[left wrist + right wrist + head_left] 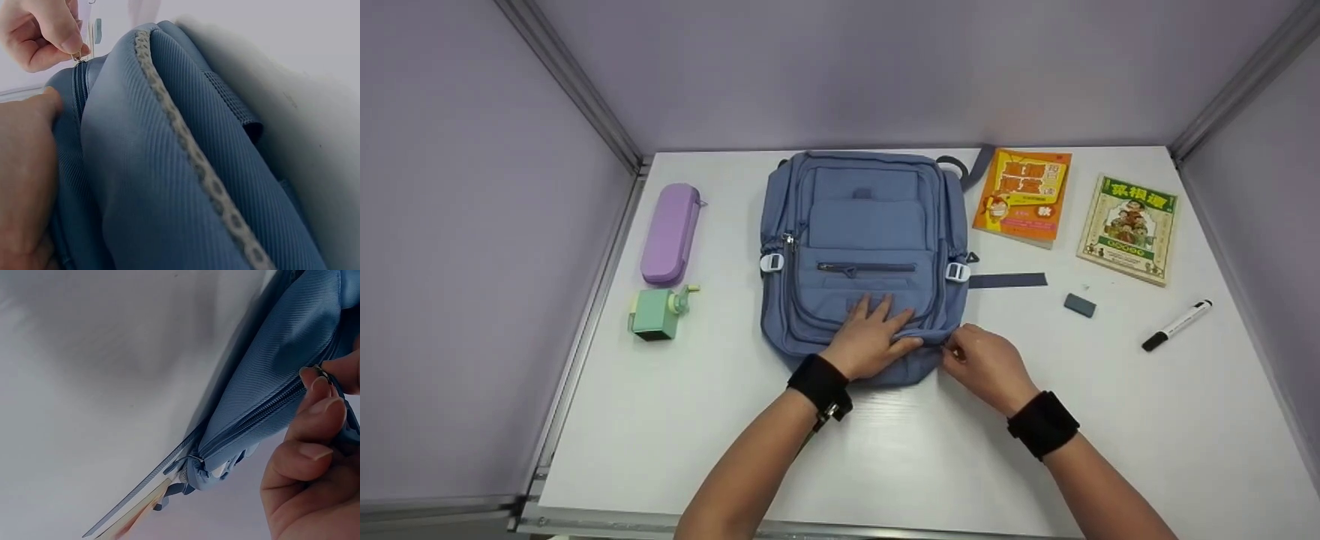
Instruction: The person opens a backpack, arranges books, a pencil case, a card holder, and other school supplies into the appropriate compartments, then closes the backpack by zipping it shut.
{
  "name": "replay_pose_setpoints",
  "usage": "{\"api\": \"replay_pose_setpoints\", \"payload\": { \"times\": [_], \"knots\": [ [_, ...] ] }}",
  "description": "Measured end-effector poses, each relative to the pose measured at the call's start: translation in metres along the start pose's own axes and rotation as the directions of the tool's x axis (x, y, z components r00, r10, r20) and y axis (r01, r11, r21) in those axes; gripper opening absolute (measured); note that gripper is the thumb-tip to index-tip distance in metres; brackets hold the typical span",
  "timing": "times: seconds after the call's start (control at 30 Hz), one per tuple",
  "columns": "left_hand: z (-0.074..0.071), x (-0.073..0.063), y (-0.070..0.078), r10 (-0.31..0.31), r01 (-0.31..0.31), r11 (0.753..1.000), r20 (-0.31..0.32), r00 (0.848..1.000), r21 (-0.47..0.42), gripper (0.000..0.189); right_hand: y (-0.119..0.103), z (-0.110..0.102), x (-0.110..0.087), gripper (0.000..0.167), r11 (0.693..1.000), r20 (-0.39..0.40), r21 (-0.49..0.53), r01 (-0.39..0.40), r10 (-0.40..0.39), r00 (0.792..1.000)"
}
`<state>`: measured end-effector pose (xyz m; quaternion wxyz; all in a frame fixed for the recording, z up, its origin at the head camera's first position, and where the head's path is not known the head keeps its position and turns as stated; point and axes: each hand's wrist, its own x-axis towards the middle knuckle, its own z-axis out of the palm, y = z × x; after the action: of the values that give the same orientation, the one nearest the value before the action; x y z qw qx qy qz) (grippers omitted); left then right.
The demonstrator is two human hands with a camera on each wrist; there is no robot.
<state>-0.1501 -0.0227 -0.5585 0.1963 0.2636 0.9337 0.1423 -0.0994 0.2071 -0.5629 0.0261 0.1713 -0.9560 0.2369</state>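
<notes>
A blue backpack lies flat on the white table with its front side up. My left hand rests on the lower front of it, fingers spread. At the bag's lower right edge, my right hand pinches a zipper pull between thumb and fingertip; the other fingers curl below. In the right wrist view, a line of closed zipper teeth runs from the pull toward the side strap. The left wrist view shows the zipper between both hands and a pale mesh-like edging on the bag.
To the left are a purple pencil case and a green pencil sharpener with a crank. On the right lie an orange book, a green-and-cream book, a dark eraser and a marker. A strap sticks out rightward.
</notes>
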Motion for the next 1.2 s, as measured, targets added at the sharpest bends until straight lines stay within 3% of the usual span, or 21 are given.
{"api": "replay_pose_setpoints", "payload": {
  "times": [0.43, 0.87, 1.03, 1.2],
  "knots": [
    [-0.001, 0.004, 0.003, -0.007, 0.007, 1.0, -0.003, 1.0, 0.024, 0.068, -0.024, 0.007, 0.001, 0.013, 0.999, -0.015, 0.026, 0.034, -0.033, 0.999],
    [-0.002, 0.003, 0.005, -0.007, 0.008, 1.0, -0.014, 1.0, 0.021, 0.069, -0.029, 0.011, 0.002, 0.014, 0.998, -0.015, 0.014, 0.056, -0.055, 0.998],
    [-0.006, -0.004, 0.001, 0.011, -0.011, 1.0, 0.0, 1.0, 0.023, 0.073, -0.027, 0.009, 0.001, 0.012, 0.999, 0.0, 0.017, 0.033, -0.033, 0.999],
    [-0.012, -0.023, -0.016, 0.095, -0.095, 0.995, 0.002, 0.995, 0.004, 0.071, -0.023, 0.007, -0.001, 0.01, 1.0, 0.003, 0.01, 0.029, -0.029, 1.0]
  ]
}}
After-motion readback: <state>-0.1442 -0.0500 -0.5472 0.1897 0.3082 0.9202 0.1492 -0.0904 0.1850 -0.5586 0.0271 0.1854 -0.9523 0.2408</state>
